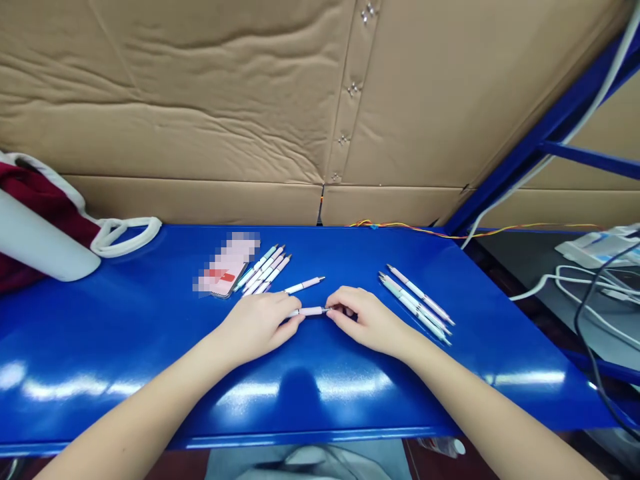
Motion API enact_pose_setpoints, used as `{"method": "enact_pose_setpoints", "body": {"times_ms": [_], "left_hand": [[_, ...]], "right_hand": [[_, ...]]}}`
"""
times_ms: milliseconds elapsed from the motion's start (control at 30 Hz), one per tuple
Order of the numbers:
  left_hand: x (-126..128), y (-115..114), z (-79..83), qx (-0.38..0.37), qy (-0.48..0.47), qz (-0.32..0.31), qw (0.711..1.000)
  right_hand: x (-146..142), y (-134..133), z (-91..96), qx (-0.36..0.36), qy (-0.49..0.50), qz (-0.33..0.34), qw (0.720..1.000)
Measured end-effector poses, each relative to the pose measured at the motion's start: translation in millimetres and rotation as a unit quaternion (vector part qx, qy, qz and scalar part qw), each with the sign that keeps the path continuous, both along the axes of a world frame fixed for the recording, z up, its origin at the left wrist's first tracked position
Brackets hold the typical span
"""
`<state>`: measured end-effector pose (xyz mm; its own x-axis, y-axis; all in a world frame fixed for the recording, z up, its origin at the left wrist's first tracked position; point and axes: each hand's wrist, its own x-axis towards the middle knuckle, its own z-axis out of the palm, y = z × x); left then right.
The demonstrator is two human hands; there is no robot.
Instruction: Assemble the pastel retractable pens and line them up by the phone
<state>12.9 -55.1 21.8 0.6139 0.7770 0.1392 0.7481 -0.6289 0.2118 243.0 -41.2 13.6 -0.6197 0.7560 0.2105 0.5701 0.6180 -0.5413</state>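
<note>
Between my two hands, just above the blue table (330, 393), a pale pink pen (312, 311) lies level. My left hand (263, 325) is closed round its left end, which the fingers hide. Thumb and fingertips of my right hand (363, 318) pinch the silver tip at the other end. Right behind it rests a single pink and white pen (306, 285). Several pastel pens (265, 269) lie bunched behind my left hand. To the right of my right hand, several more pens (416, 303) lie side by side, slanting toward me.
A phone-like pink item (227, 270), partly blurred, lies left of the bunched pens. Far left are a white cylinder (40, 233) and dark red cloth (30, 193) with white trim. Cardboard (225, 100) lines the back. A blue frame post (500, 153) and cables (590, 287) are on the right.
</note>
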Motion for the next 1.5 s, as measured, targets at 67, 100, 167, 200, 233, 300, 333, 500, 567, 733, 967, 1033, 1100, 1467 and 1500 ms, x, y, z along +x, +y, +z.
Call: {"method": "enact_pose_setpoints", "body": {"times_ms": [67, 100, 167, 200, 233, 300, 333, 500, 567, 733, 967, 1033, 1100, 1467, 1500], "left_hand": [[0.0, 0.7, 0.2, -0.002, -0.004, 0.0, 1.0], [0.1, 1.0, 0.2, -0.003, -0.005, 0.0, 1.0], [0.3, 1.5, -0.1, -0.005, -0.001, 0.002, 1.0], [0.3, 1.6, -0.4, -0.004, 0.003, 0.004, 1.0], [0.3, 1.6, -0.6, -0.002, 0.006, 0.006, 1.0], [0.3, 1.5, -1.0, 0.001, 0.005, 0.006, 1.0], [0.2, 1.3, -1.1, 0.003, 0.004, 0.005, 1.0], [-0.2, 1.2, -0.2, -0.002, 0.006, 0.007, 1.0], [-0.9, 1.4, 0.2, -0.004, 0.002, 0.008, 1.0], [-2.9, 2.0, 0.8, -0.003, -0.001, 0.016, 1.0], [-2.1, 7.3, -4.4, 0.019, 0.042, 0.036, 0.998], [-3.1, 9.9, -7.2, 0.019, 0.052, 0.034, 0.998], [-3.8, 11.6, -9.8, 0.026, 0.053, 0.034, 0.998], [14.0, 3.0, -24.8, 0.104, -0.067, -0.077, 0.989], [14.2, 2.8, -25.1, 0.103, -0.069, -0.078, 0.989]], "right_hand": [[2.3, 1.0, 1.0, 0.007, 0.004, -0.003, 1.0], [3.2, 1.2, 1.5, 0.007, 0.006, -0.006, 1.0], [4.3, 1.2, 2.1, 0.002, 0.007, -0.016, 1.0], [4.6, 1.1, 2.1, -0.002, 0.008, -0.023, 1.0], [4.9, 0.9, 2.0, -0.007, 0.009, -0.03, 0.999], [5.2, 0.6, 1.6, -0.013, 0.008, -0.037, 0.999], [5.3, 0.4, 1.5, -0.015, 0.004, -0.037, 0.999], [6.5, -0.7, 1.9, -0.032, 0.006, -0.039, 0.999], [8.9, 0.0, 2.4, -0.046, 0.02, -0.045, 0.998], [19.3, 6.0, 3.0, -0.071, 0.029, -0.071, 0.995], [13.6, 6.0, -2.1, -0.096, 0.002, -0.062, 0.993], [8.3, 4.1, -4.4, -0.087, -0.004, -0.043, 0.995], [3.5, 2.9, -7.1, -0.06, -0.012, -0.023, 0.998], [-14.0, -6.1, -10.2, -0.035, 0.063, 0.011, 0.997], [-13.6, -5.9, -9.4, -0.034, 0.059, 0.012, 0.998]]}}
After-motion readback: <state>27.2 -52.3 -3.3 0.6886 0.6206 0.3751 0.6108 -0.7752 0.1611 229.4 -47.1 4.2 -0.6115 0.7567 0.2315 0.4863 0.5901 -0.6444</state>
